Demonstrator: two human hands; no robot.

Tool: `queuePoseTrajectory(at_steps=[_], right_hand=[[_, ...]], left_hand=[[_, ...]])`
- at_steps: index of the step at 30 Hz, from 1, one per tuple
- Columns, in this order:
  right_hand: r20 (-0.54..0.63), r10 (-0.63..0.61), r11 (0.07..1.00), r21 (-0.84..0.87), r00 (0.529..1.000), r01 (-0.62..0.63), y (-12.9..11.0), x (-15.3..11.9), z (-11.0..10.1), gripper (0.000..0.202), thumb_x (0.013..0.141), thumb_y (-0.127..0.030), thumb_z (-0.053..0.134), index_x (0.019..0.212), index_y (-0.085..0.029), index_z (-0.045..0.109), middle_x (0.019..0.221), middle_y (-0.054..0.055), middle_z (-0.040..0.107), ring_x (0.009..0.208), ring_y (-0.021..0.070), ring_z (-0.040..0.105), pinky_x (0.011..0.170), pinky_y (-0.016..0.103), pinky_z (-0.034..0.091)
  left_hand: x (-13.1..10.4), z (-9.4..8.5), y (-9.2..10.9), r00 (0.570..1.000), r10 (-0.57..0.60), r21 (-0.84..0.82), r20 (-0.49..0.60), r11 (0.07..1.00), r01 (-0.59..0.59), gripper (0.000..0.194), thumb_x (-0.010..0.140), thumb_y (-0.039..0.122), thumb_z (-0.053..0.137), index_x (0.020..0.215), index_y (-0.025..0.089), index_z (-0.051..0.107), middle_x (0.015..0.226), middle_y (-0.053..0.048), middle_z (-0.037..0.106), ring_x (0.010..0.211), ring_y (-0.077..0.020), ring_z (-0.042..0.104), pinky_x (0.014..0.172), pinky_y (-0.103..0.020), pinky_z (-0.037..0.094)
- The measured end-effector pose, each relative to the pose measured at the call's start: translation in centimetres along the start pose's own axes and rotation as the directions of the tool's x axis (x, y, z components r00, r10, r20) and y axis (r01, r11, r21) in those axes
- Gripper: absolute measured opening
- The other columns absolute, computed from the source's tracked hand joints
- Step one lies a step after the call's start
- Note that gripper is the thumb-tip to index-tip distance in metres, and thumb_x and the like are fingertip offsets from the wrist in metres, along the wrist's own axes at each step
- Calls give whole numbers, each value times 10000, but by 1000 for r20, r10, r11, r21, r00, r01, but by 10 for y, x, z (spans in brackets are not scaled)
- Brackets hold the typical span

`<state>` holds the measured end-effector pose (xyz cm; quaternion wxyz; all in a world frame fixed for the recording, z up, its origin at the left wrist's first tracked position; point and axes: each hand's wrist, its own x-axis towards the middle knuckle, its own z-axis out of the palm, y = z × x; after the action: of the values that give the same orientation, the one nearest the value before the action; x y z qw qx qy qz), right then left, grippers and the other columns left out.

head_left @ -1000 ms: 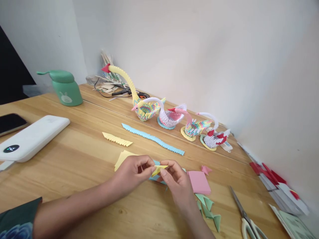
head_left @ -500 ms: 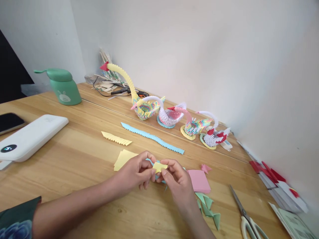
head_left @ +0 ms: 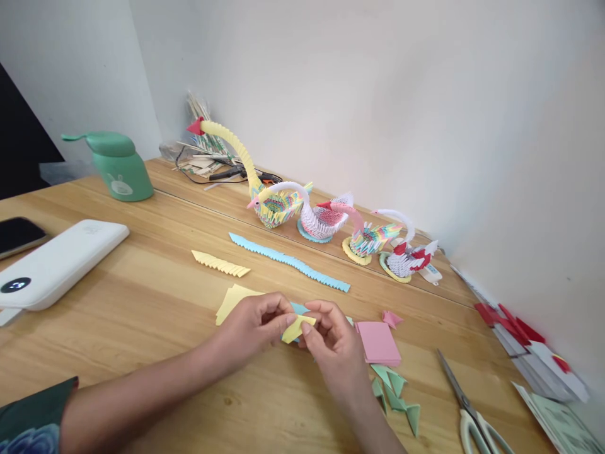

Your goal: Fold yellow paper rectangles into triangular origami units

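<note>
Between both hands is a small piece of folded yellow paper (head_left: 297, 328). My left hand (head_left: 259, 325) pinches its left end with thumb and fingers. The thumb of my right hand (head_left: 336, 340) presses on its right end, the fingers curled behind. Blue paper (head_left: 299, 308) shows partly behind the hands, mostly hidden. Beside my left hand lie yellow paper sheets (head_left: 231, 301). A stack of pink paper (head_left: 378, 342) is right of my right hand, with folded green paper triangles (head_left: 394, 391) below it.
A blue folded-paper strip (head_left: 288, 260) and a shorter yellow strip (head_left: 220, 263) lie beyond the hands. Several paper swans (head_left: 321, 217) stand along the wall. Scissors (head_left: 466, 403) lie at right, a white power bank (head_left: 66, 261) and green bottle (head_left: 121, 167) at left.
The yellow paper has tilted, its left end now lower and a pointed flap showing. Both hands stay pinched on it, the left one shifted slightly.
</note>
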<state>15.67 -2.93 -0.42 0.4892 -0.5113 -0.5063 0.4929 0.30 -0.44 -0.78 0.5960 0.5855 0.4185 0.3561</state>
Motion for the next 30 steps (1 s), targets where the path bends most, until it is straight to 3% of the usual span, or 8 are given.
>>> queuePoseTrajectory(at_steps=[3,7,30], right_hand=[[27,11,999,35,1000,-12,0,0,-1,181,718,-255,633,887,-194,610,652,-30,559,577,124,546,562,241,464],[44,7,997,75,999,-10,-1,0,-3,165,729,-281,628,869,-194,631,643,-29,550,583,122,543,575,243,483],[47,-5,999,35,999,4,2,1,-5,202,736,-343,656,869,-192,641,645,-6,610,604,148,576,598,266,482]], left_hand=[[5,-4,-3,994,-101,-157,50,982,108,317,746,468,589,711,159,529,460,51,510,410,-85,458,411,-182,354],[8,-5,-3,982,-153,-308,110,934,180,395,665,526,658,698,157,520,460,44,545,401,-89,514,375,-166,362],[8,-3,-4,976,-134,-387,171,902,192,397,687,513,663,717,156,493,516,39,595,375,-73,532,343,-147,358]])
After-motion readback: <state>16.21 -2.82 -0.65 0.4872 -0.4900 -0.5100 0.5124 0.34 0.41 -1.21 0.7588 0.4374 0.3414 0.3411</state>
